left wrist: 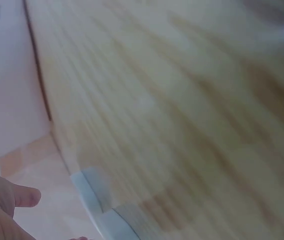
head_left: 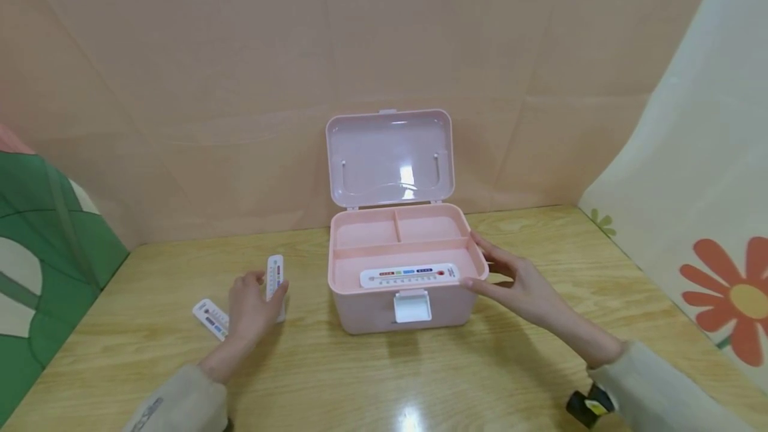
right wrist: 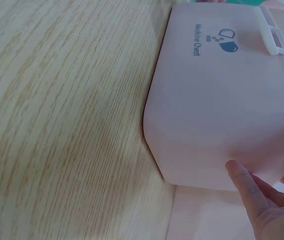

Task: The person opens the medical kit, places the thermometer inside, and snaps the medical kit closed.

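A pink medicine box (head_left: 366, 313) stands on the table with its lid (head_left: 391, 159) raised. A white strip thermometer (head_left: 411, 275) lies in the front compartment of its tray. My right hand (head_left: 519, 282) holds the box's right side, thumb at the front corner and fingers farther back along the rim. Left of the box, my left hand (head_left: 255, 305) is over a second strip thermometer (head_left: 275, 269), fingers and thumb spread about it; its middle is partly hidden. In the left wrist view the thumb (left wrist: 27, 196) is apart from the white strip. Another thermometer (head_left: 211, 319) lies farther left, partly covered by the hand.
The tray's back half is split by a divider (head_left: 397, 227) into two compartments. A white latch (head_left: 413, 307) hangs at the box's front. Behind the wooden table (head_left: 384, 379) is a plain beige backdrop (head_left: 240, 85). A small black object (head_left: 591, 407) sits by the right sleeve.
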`<state>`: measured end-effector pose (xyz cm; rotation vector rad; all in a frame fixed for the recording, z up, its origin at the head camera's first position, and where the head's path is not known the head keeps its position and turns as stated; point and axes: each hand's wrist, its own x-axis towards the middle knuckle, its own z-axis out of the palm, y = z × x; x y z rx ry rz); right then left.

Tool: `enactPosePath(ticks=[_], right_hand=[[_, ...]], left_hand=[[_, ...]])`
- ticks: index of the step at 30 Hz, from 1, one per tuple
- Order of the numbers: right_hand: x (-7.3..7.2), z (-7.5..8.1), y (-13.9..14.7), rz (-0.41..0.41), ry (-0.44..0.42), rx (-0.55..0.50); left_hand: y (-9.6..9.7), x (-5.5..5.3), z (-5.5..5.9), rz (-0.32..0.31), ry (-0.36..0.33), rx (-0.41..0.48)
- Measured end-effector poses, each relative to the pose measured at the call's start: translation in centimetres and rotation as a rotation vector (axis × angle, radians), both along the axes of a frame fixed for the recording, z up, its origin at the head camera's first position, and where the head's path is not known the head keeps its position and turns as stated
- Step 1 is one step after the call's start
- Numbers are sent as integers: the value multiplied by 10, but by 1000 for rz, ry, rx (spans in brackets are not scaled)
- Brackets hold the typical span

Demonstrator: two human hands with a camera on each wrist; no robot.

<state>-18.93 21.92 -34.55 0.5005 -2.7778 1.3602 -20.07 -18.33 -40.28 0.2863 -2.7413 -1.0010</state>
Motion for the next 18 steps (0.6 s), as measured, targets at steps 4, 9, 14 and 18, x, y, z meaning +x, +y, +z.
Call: enactPosePath(ticks=[4, 9, 14, 18], right_hand=[[0, 0, 0, -3, -4, 1], [-1, 0, 0, -5, -2, 0], [-1, 0, 0, -12, -9, 3], [0, 0, 0, -16, -13, 2]], left_hand=[[1, -1, -3, -2, -30, -59], [3, -2, -5, -5, -67, -141], [4, -1, -7, -21, -93, -212], [4, 0, -8, -36, -110, -220]])
